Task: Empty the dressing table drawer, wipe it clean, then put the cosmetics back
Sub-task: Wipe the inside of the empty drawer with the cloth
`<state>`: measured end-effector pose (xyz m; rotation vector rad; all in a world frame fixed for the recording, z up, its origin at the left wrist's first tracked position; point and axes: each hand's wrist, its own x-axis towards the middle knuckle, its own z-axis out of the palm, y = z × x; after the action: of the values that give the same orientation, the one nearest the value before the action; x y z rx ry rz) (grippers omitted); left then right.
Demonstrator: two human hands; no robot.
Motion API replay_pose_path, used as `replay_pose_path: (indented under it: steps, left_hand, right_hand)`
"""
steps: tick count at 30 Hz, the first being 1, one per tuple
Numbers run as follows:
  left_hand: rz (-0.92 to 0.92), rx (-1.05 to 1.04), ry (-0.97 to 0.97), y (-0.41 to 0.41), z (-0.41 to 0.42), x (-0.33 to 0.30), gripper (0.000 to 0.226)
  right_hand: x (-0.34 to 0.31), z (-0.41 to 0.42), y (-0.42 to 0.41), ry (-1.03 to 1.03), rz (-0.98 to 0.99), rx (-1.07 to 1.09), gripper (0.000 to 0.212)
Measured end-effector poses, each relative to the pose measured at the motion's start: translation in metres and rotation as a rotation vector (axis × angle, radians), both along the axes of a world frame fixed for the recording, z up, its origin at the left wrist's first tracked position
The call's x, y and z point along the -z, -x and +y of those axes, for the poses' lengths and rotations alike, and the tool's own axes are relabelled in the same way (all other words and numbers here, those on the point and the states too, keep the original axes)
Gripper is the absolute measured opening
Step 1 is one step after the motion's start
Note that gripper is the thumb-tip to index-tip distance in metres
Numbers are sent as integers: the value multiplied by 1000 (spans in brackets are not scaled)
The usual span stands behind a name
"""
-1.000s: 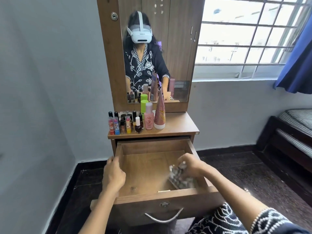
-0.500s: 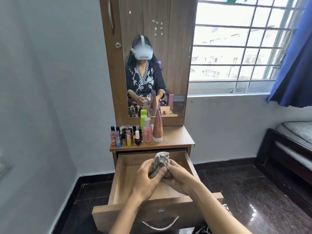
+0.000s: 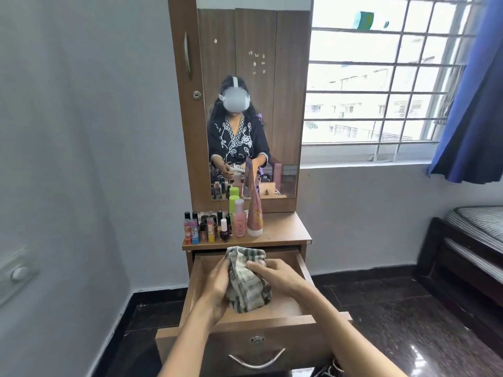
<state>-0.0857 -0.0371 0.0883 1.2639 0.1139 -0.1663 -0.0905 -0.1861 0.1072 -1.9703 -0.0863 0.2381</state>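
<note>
Above the open drawer [image 3: 295, 308], both hands, left [image 3: 217, 287] and right [image 3: 275, 276], now grip the lifted cloth [image 3: 247, 278]; wiping looks finished.

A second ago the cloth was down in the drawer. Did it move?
Yes. The cloth has come up off the drawer floor; both the left hand and right hand now hold it above the drawer.

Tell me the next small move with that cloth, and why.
Probably set the cloth aside. Both the left hand and right hand hold it bunched above the open drawer, which looks empty, while the cosmetics wait on the tabletop.
</note>
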Motion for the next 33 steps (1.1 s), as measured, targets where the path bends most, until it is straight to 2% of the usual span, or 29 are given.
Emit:
replay_pose_path:
  steps: [2,5,7,8,10,13,16,19,23,29,31,33]
  left_hand:
    - [65,41,-3,3,-2,-1,49]
    - [92,168,100,6,-6,1,70]
    - [24,213,51,8,-8,2,61]
    - [-22,230,-20,9,-9,2,52]
    - [-68,201,-167,8,-9,6,51]
    - [-55,190,-156,6,-8,9,37]
    - [-45,178,-173,3,-5,12,27]
    - [-66,172,-227,2,-8,18,27]
    - [-94,137,-279,3,-18,22,34]
    - [-176,8,-541,-1,-39,27,44]
    - [-157,-26,-595,-5,-43,28,43]
    - [-65,-31,-621,-10,-49,27,52]
  right_hand:
    - [4,3,4,-116,-81,20,35]
    - [12,9,6,-262,-122,98,32]
    - [18,10,7,-263,-121,136,33]
    - [19,10,8,-237,-121,141,33]
    - [22,7,10,-214,-132,133,33]
    - [27,-4,10,-211,-160,59,25]
    - [32,-14,15,-257,-95,-80,12]
    - [35,-20,17,-189,-119,-85,21]
    - [37,-22,17,-325,-44,-57,39]
    - [47,-24,10,-377,-18,-37,56]
    - [52,-26,7,-374,-28,-38,59]
    - [55,-28,5,-325,-44,-43,63]
